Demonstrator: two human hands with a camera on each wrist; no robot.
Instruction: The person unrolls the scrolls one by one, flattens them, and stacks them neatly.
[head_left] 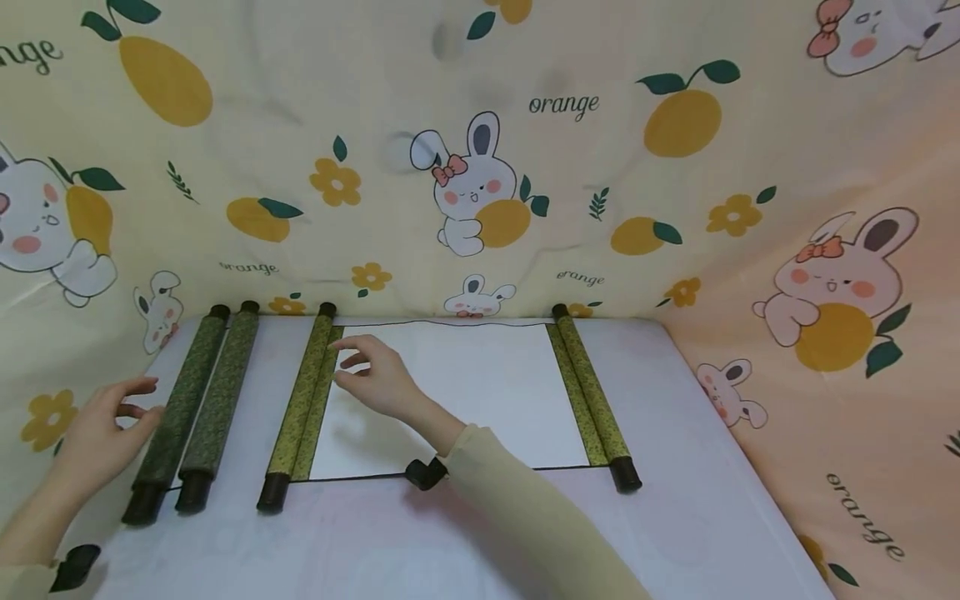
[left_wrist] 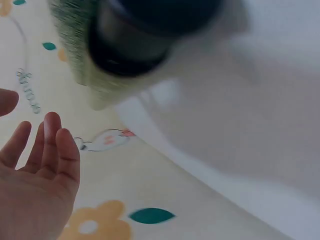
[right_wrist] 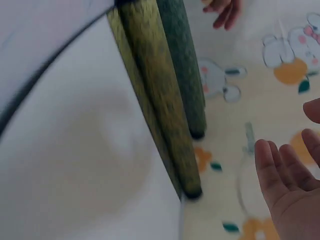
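A scroll lies partly unrolled, its white sheet [head_left: 465,400] spread between a left yellow-green roller [head_left: 298,408] and a right one [head_left: 594,383], both with black end knobs. Over the sheet, beside the left roller, hovers my right hand [head_left: 378,379], fingers loosely bent and holding nothing. To the left is a dark green pair of rollers [head_left: 178,408], lying side by side. My left hand [head_left: 105,437] is at their outer side, thumb near the closer roller, palm bare. In the left wrist view a blurred black knob [left_wrist: 145,35] looms above the left hand [left_wrist: 40,185].
A white-covered table [head_left: 450,542] carries both scrolls. Behind it and along its sides hangs a cream cloth [head_left: 360,92] printed with rabbits and oranges. Black bands [head_left: 426,473] circle both wrists, at the sleeve cuffs.
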